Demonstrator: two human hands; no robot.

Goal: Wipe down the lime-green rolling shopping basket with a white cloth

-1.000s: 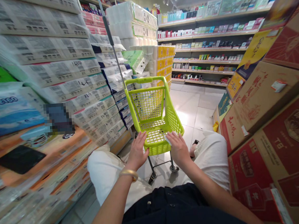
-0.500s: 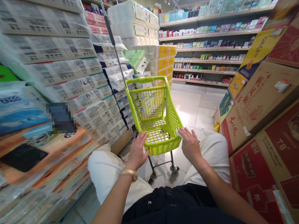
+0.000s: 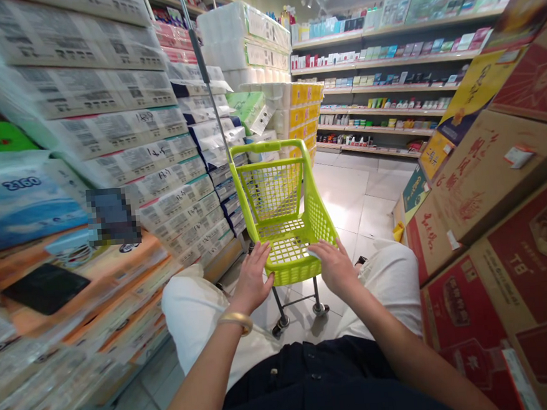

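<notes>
A small lime-green shopping cart [image 3: 274, 212] with a plastic mesh basket stands between my knees. My left hand [image 3: 255, 278] grips the near left corner of its rim, fingers over the top and thumb on the outside. At the near right part of the rim, my right hand [image 3: 336, 266] presses a small white cloth or tissue [image 3: 313, 253] against the plastic. Most of that white piece is hidden under my fingers. No goods show in the basket. A thin grey pole [image 3: 200, 57] rises from the cart's left side.
Stacked paper packs [image 3: 123, 131] line the left side, with a black tablet-like object [image 3: 45, 288] lying on an orange pack. Cardboard cartons [image 3: 478, 184] are piled close on the right. Shelves of small goods [image 3: 387, 91] stand at the back beyond the tiled floor [image 3: 342, 187].
My right hand has slid left along the near rim with the white piece, from the right corner toward the middle. My left hand and the cart have hardly moved.
</notes>
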